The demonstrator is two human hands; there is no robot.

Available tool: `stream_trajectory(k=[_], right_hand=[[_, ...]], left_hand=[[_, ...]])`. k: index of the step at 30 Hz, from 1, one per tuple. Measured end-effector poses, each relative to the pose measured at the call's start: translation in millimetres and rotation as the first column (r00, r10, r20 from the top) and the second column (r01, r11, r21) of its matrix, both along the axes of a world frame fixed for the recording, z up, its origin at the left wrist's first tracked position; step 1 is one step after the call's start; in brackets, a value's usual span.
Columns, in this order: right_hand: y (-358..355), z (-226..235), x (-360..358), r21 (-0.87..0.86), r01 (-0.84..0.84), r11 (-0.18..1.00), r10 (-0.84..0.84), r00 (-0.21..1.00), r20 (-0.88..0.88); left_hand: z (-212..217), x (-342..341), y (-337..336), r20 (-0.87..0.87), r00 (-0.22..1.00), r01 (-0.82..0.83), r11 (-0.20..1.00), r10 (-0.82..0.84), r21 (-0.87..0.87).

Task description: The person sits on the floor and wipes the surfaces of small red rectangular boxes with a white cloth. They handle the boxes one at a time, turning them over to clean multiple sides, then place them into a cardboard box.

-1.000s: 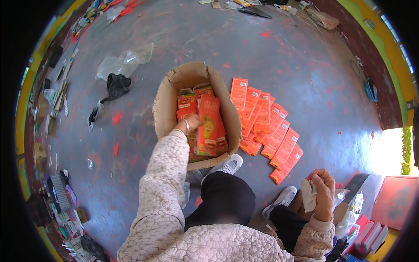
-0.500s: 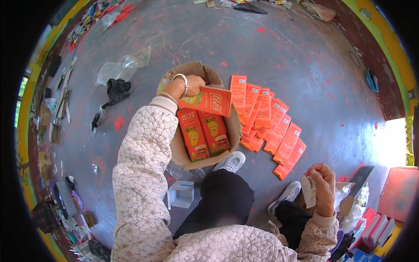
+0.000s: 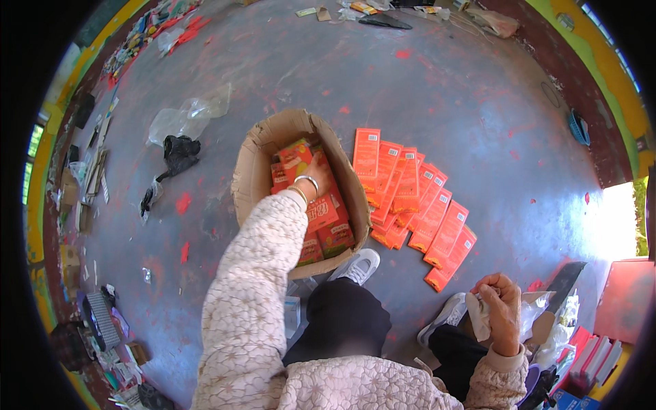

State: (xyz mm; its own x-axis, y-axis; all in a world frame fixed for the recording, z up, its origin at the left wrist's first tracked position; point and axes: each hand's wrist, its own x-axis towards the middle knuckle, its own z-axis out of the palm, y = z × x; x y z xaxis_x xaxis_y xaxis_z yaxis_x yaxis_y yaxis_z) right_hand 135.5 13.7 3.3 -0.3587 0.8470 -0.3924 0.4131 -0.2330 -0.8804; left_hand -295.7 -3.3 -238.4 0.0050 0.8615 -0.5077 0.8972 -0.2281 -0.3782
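Note:
An open cardboard box [image 3: 247, 179] stands on the floor in front of me, packed with orange packets [image 3: 329, 220]. My left hand [image 3: 316, 169], with bangles at the wrist, reaches down into the box and has its fingers closed on an orange packet [image 3: 295, 153] at the far end. To the right of the box, a fanned row of flat orange packets [image 3: 412, 199] lies on the floor. My right hand [image 3: 502, 311] rests low by my right knee, pinching a pale scrap of wrapping [image 3: 478, 318].
My white shoes [image 3: 360, 266] sit just below the box. A clear plastic bag [image 3: 184, 116] and black cloth [image 3: 179, 152] lie to the left. Red and orange boxes [image 3: 625, 301] stack at the right edge. Litter lines the far and left walls.
Half a second ago my left hand held an orange packet above the box's far rim; now it has dropped into the box among the packets. My right hand stays put.

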Motion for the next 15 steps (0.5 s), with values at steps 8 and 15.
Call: stream_trajectory(k=[8,15], right_hand=[[1,-4,-1,-0.029,0.022,0.999,-0.021,0.999,0.024],[-2,-5,-2,-0.003,-0.012,1.0,0.012,0.999,0.044]], left_hand=[[-21,8,-36,0.472,0.707,-0.67,0.713,0.527,0.208],[-47,21,-74,0.423,0.677,-0.673,0.739,0.603,0.023]])
